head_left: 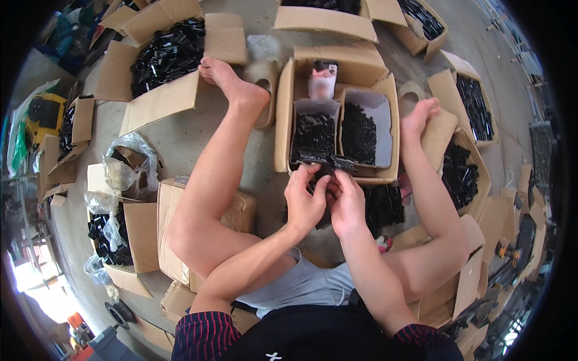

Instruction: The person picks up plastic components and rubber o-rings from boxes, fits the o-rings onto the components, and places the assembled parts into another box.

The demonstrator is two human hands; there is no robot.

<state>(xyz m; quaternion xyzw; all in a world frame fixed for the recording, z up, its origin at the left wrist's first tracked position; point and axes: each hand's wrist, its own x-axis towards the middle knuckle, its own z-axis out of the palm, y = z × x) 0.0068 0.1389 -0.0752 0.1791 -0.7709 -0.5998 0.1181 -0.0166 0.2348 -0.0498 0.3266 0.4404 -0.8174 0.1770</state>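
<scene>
My left hand (303, 197) and my right hand (347, 201) meet over the near edge of an open cardboard box (392, 120). The fingers of both are closed around a black plastic piece (314, 156), whose exact kind I cannot make out. Part of it is hidden behind the fingers. Two grey-lined bins stand side by side inside the box. Small black parts (315, 127) fill the left one, and finer black parts (359, 129) lie in the right one. Behind the bins rests a pink and white phone-like object (323, 79).
A carton of black pieces (165, 54) stands far left, and another carton (475, 108) far right. More black pieces (385, 207) lie beside my right hand. My bare legs flank the middle box, near a tan slipper (264, 90). Clear plastic bags (129, 168) sit left.
</scene>
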